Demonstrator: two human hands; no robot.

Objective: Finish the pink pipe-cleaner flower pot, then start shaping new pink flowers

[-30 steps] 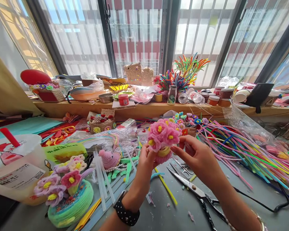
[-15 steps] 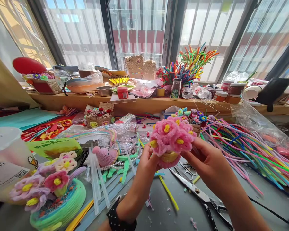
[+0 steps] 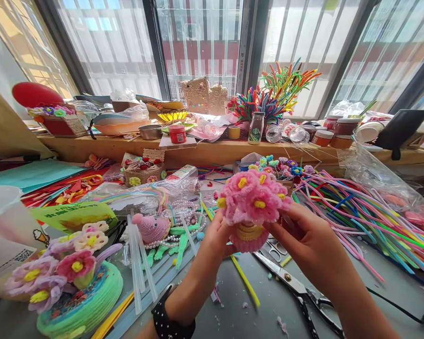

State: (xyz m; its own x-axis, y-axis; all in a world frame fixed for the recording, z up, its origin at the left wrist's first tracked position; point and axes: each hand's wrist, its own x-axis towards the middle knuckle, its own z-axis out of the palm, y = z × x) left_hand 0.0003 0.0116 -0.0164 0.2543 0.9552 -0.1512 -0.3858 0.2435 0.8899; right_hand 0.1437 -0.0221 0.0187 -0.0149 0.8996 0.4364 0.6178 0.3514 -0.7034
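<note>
A bunch of pink fuzzy pipe-cleaner flowers (image 3: 250,195) with yellow centres is held up above the table, set in a small yellow and pink pot (image 3: 249,235). My left hand (image 3: 217,240) grips its left side, with the fingers partly hidden behind it. On the other side, my right hand (image 3: 300,233) has its thumb and fingers closed on the flowers and the pot's rim. Below my right hand lie large open scissors (image 3: 286,278) and a smaller pair of scissors (image 3: 276,252). A yellow pipe cleaner (image 3: 245,280) rests on the table under the pot.
Left, purple and pink pipe-cleaner flowers (image 3: 76,266) stand on a green woven base (image 3: 102,299), beside clear glue sticks (image 3: 137,268) and a pink knitted cone (image 3: 153,228). Loose pipe cleaners (image 3: 367,216) spread at right. Jars and a glass bottle (image 3: 256,128) line the sill.
The pot has tipped a little, so more of its yellow and pink side shows beneath the flowers. Both hands keep hold of it. The view has shifted slightly.
</note>
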